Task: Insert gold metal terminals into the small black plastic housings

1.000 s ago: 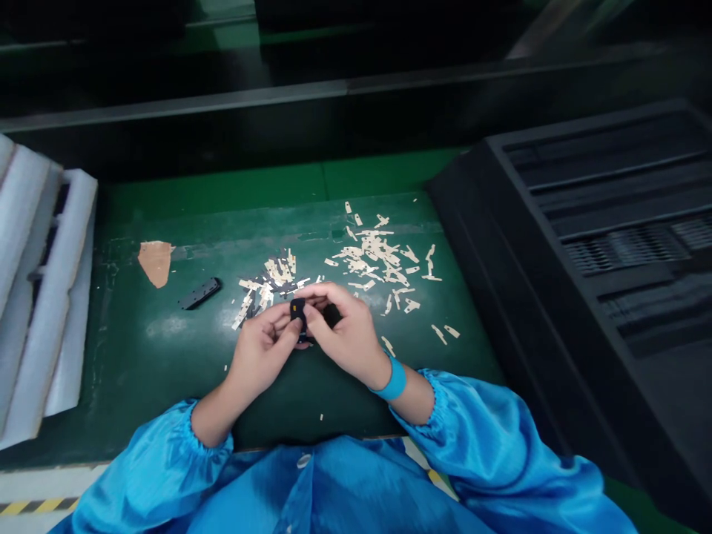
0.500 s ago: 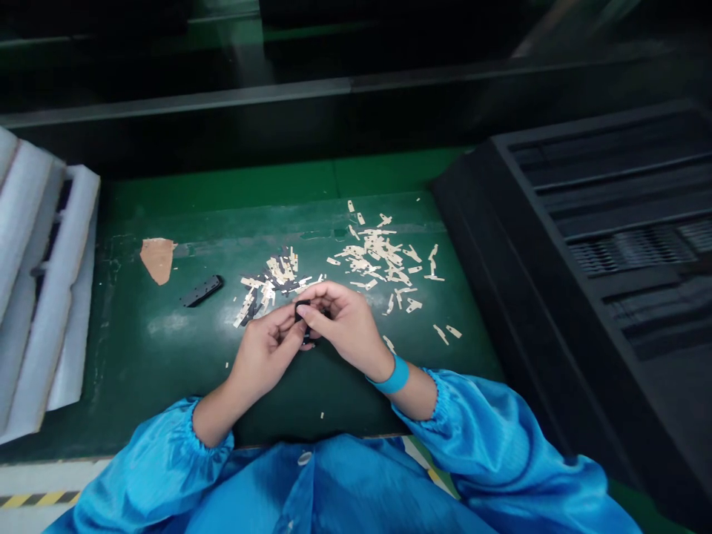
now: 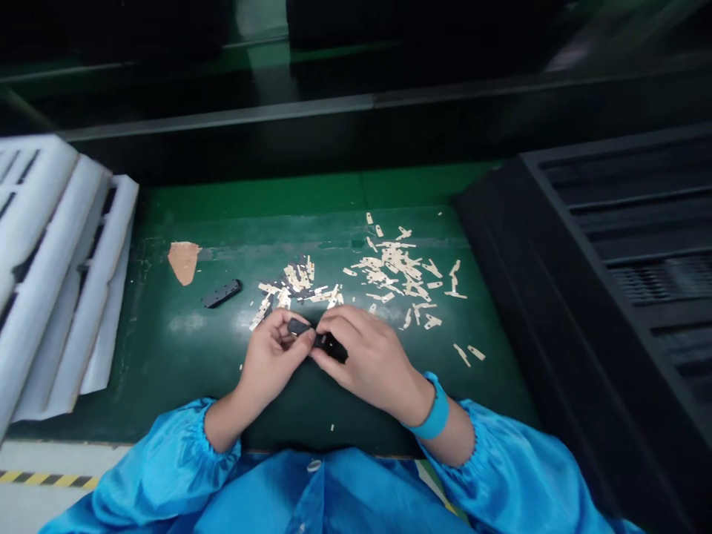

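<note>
We see the left hand [image 3: 272,357] and the right hand [image 3: 374,362] meeting over the near middle of the green worktop [image 3: 167,348]. The fingers of both are pinched shut on a small black strip [image 3: 314,337] held between them just above the mat. The right hand covers the strip's right end, so we cannot tell its full shape. Just beyond the hands lies a mixed pile of beige tabs and dark bits [image 3: 289,285], and to its right a wider scatter of beige tabs [image 3: 397,271]. A second black strip [image 3: 221,293] lies alone to the left, near a brown patch [image 3: 183,261]. White foam trays [image 3: 55,259] lean at the far left and a black ribbed tray [image 3: 612,245] fills the right. A blue wristband [image 3: 432,417] circles the right wrist.
</note>
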Tool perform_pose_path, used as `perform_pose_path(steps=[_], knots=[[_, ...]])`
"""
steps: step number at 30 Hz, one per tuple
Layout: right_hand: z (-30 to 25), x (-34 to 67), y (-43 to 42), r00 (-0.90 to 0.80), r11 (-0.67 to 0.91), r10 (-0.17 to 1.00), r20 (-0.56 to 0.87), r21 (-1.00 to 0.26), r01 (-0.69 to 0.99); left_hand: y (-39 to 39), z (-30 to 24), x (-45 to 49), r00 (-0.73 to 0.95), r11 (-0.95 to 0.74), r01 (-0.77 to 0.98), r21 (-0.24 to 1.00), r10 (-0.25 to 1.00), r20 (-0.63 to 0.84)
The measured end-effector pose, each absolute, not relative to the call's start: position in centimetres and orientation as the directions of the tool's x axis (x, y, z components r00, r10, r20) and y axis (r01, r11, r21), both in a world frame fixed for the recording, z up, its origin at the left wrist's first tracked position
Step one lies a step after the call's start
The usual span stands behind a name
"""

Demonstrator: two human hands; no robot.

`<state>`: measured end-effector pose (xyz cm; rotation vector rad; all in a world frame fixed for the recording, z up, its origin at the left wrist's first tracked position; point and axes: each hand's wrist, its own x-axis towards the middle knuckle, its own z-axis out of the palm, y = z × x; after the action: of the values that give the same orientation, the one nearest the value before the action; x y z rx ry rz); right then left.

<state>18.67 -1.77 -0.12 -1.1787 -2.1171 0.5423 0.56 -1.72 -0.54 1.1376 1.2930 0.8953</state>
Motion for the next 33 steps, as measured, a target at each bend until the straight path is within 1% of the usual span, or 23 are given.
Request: perform_pose_path(steps=[1,3,5,6,7,9,10,12,14,17,21,25,27,29,31,33], knots=[[-0.1,18.8,-1.9,-0.419,0.519,0.853,0.312,-0.595,0.613,-1.8,-0.4,0.4,0.141,0.244,0.133,0.961,0.955,-0.262],[0.2,19.1,-2.0,-0.441,0.491,0.865,0.238,-0.582,0.648,-1.6,0.2,-0.5,0.238,0.226,0.254,0.94,0.928,-0.287],[0.6,19.3,-2.0,-0.478,0.461,0.866,0.146,-0.603,0.651,-0.9,1.0,-2.0,0.261,0.112,0.449,0.886,0.932,-0.25],[0.8,19.4,-2.0,-0.524,0.47,0.845,0.106,-0.615,0.633,-0.3,1.4,-2.9,0.219,0.02,0.548,0.836,0.961,-0.167],[1.1,19.4,-2.0,-0.587,0.5,0.806,0.078,-0.62,0.604,0.4,1.9,-3.6,0.185,-0.08,0.649,0.757,0.981,-0.056],[1.4,19.2,-2.2,-0.726,0.602,0.686,0.054,-0.604,0.523,1.8,2.6,-4.6,0.24,-0.253,0.807,0.534,0.966,0.094],[1.4,19.1,-2.3,-0.776,0.653,0.628,0.055,-0.58,0.487,2.4,2.9,-4.8,0.296,-0.322,0.837,0.443,0.947,0.128],[1.3,18.8,-2.4,-0.823,0.713,0.564,0.065,-0.541,0.446,3.3,3.0,-4.3,0.413,-0.438,0.833,0.339,0.899,0.147],[1.0,18.7,-2.2,-0.824,0.701,0.562,0.071,-0.569,0.429,3.9,2.7,-3.4,0.492,-0.51,0.816,0.271,0.86,0.137],[0.5,18.9,-1.6,-0.789,0.625,0.611,0.07,-0.655,0.426,4.7,1.6,-2.1,0.551,-0.559,0.812,0.17,0.829,0.091],[0.1,19.1,-0.9,-0.735,0.554,0.671,0.097,-0.725,0.41,5.5,0.0,-2.0,0.602,-0.606,0.779,0.16,0.794,0.077],[-0.2,19.2,-0.6,-0.673,0.473,0.723,0.157,-0.823,0.316,5.5,-0.5,-2.6,0.571,-0.589,0.796,0.141,0.808,0.146],[-0.3,19.2,-0.4,-0.628,0.427,0.757,0.182,-0.864,0.265,5.3,-0.3,-2.8,0.517,-0.549,0.814,0.189,0.834,0.194],[-0.4,19.3,-0.3,-0.552,0.369,0.813,0.184,-0.896,0.246,4.9,0.3,-2.9,0.451,-0.504,0.821,0.268,0.861,0.235],[-0.5,19.1,0.0,-0.412,0.291,0.896,0.165,-0.919,0.266,4.4,0.8,-3.0,0.371,-0.438,0.827,0.353,0.896,0.244],[-0.7,18.9,0.4,-0.233,0.224,0.96,0.158,-0.929,0.294,3.9,1.2,-2.9,0.303,-0.364,0.824,0.435,0.931,0.205]])
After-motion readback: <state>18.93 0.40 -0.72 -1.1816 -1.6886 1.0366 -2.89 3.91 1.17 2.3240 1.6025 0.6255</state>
